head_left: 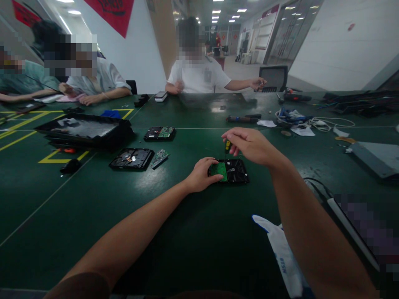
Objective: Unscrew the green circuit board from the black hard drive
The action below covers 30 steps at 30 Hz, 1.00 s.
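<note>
A hard drive [237,171] lies on the green table in front of me, its green circuit board [219,170] facing up on the left part. My left hand [204,174] grips the drive's left end, thumb along the near side and fingers over the far side. Above the drive, my right hand [246,145] is closed around a yellow and black screwdriver [227,146]. The screwdriver points down, with its tip at the drive's far edge; whether it sits in a screw I cannot tell. Tiny bits, perhaps screws, lie just beyond the drive.
Left of the drive lie a loose circuit board [161,158], a second hard drive [132,159], another drive [159,133] and a black tray [84,126]. A white glove [280,253] and a grey metal box [377,160] are at right. Across the table sits a person [198,72].
</note>
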{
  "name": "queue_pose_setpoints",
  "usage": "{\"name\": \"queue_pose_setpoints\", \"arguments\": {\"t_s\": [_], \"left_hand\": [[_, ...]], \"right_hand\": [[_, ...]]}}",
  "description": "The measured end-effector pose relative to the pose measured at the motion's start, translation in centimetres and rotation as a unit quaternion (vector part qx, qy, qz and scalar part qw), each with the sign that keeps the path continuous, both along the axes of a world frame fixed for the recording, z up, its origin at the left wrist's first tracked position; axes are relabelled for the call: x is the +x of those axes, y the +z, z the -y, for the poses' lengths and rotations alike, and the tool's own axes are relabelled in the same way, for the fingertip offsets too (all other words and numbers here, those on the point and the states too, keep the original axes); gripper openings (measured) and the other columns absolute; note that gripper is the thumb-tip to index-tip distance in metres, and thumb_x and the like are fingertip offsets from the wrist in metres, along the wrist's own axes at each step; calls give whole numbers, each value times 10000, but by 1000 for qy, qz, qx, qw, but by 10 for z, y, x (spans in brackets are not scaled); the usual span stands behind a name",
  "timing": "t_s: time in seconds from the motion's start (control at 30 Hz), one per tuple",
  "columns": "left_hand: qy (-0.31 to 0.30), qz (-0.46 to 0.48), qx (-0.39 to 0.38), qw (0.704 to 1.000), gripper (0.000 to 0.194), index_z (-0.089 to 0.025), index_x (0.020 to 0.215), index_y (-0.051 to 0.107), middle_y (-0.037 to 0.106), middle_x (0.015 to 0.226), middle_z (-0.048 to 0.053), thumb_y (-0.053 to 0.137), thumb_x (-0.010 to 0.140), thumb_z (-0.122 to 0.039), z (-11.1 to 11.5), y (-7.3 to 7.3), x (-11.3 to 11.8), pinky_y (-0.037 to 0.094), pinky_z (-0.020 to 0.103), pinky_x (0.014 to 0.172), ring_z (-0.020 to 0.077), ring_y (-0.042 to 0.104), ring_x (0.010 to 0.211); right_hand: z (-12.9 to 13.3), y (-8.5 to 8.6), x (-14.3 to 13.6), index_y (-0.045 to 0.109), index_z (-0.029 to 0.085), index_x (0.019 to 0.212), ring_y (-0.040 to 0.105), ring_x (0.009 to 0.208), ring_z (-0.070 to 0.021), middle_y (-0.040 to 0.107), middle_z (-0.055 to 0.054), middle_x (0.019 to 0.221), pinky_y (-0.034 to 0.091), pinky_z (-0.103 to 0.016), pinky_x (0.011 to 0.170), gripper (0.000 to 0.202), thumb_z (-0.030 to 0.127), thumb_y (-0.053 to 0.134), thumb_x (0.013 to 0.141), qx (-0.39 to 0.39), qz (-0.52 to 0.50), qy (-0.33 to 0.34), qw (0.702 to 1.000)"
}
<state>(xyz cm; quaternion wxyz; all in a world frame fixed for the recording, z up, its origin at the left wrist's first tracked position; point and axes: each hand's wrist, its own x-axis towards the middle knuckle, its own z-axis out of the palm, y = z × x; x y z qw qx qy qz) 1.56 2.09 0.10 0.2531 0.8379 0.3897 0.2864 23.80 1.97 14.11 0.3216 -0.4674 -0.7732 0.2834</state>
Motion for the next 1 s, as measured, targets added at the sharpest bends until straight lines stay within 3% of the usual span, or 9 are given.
{"name": "queue_pose_setpoints", "arguments": {"t_s": [0.1,0.23,0.37,0.53,0.8,1.0], "left_hand": [[1,1,2,1000,573,-194,1343,591,577,1438,166,756,876,-483,1,1,0,416,538,1156,331,537,1359],[3,0,6,1000,557,-191,1332,593,580,1433,166,751,882,-477,1,2,0,411,536,1161,328,535,1362],[3,-6,4,1000,559,-195,1336,590,575,1441,168,750,883,-479,1,2,1,415,546,1157,331,535,1362],[3,-6,5,1000,562,-186,1335,590,574,1440,172,748,884,-482,2,3,1,413,540,1161,331,534,1365],[3,-3,1,1000,562,-212,1344,592,572,1448,158,756,878,-481,2,3,0,413,548,1162,336,535,1367],[1,-8,-3,1000,575,-197,1356,583,566,1450,165,739,891,-496,2,3,0,405,547,1169,332,524,1373]], "right_hand": [[0,1,1,740,229,1150,640,682,-169,727,-39,824,500,-306,635,322,425,532,1002,-1,2,-1,1000],[1,2,1,748,221,1001,629,721,-175,738,-48,883,477,-306,636,287,461,595,964,25,15,-10,1000],[2,2,1,708,208,935,642,694,-179,721,-44,795,475,-307,630,245,442,639,938,20,22,-25,999],[4,4,-2,707,221,961,633,603,-138,751,-47,928,462,-295,569,285,449,541,1001,7,10,-2,1000],[0,0,0,695,242,1170,655,689,-172,717,-31,826,510,-309,641,275,388,525,1010,-6,0,0,1000],[3,3,0,691,214,965,633,704,-183,710,-41,803,464,-311,630,211,418,653,926,36,35,-45,998]]}}
